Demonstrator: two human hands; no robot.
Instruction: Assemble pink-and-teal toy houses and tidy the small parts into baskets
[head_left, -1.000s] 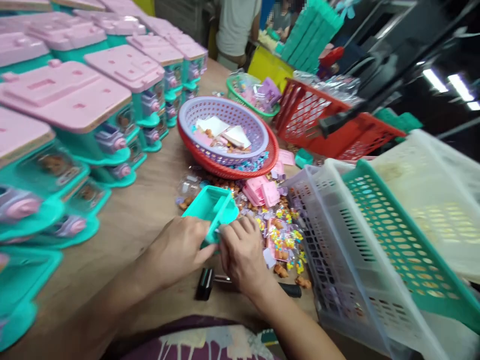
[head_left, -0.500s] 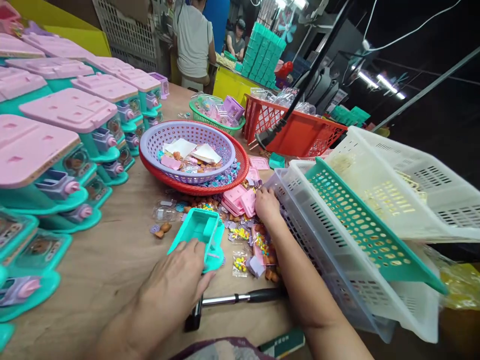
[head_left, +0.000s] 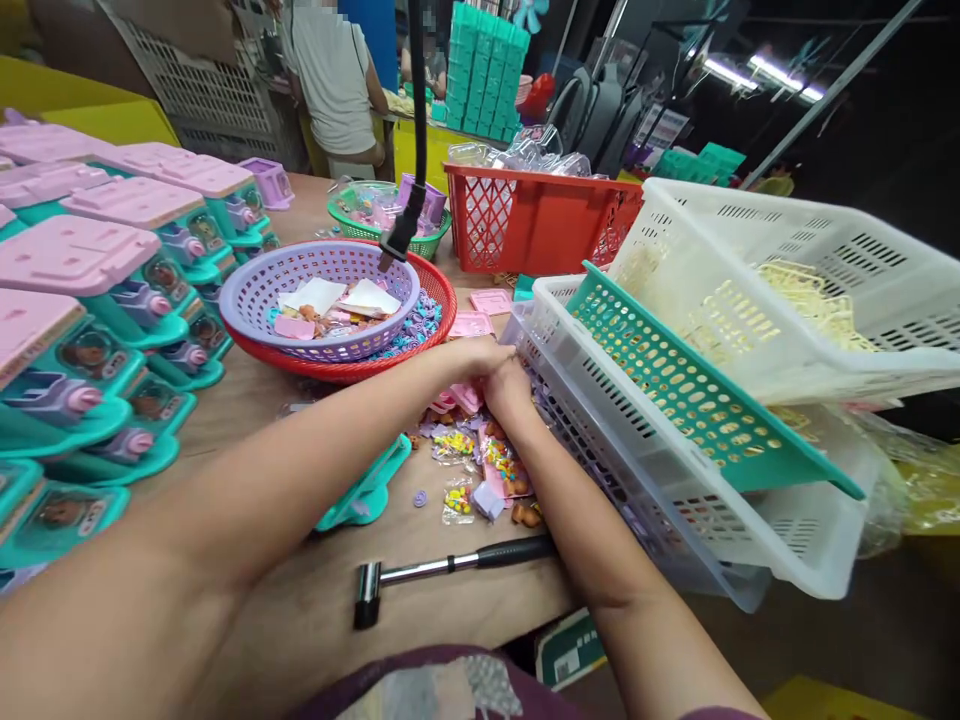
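My left hand (head_left: 486,352) reaches across to the right and meets my right hand (head_left: 508,388) beside the crates. The fingers of both hands are hidden, so what they hold, if anything, does not show. Pink plastic pieces (head_left: 466,397) lie right under and beside them. A teal plastic housing (head_left: 369,488) rests on the table, partly covered by my left forearm. Small bags of yellow and orange beads (head_left: 457,497), a pale purple block (head_left: 489,500) and brown pieces (head_left: 526,515) lie near my right forearm. In front of me lies a hammer (head_left: 450,565).
Pink-and-teal toy houses (head_left: 82,250) crowd the left. A purple basket (head_left: 247,310) sits in a red one (head_left: 446,325). White crates (head_left: 750,400) with a teal basket (head_left: 675,390) lean at right. Behind stands a red crate (head_left: 577,225); a black cable (head_left: 418,120) hangs down.
My left hand has left the teal housing and moved forward and right to meet my right hand. The view has shifted, and the right hand stays by the pink pieces.
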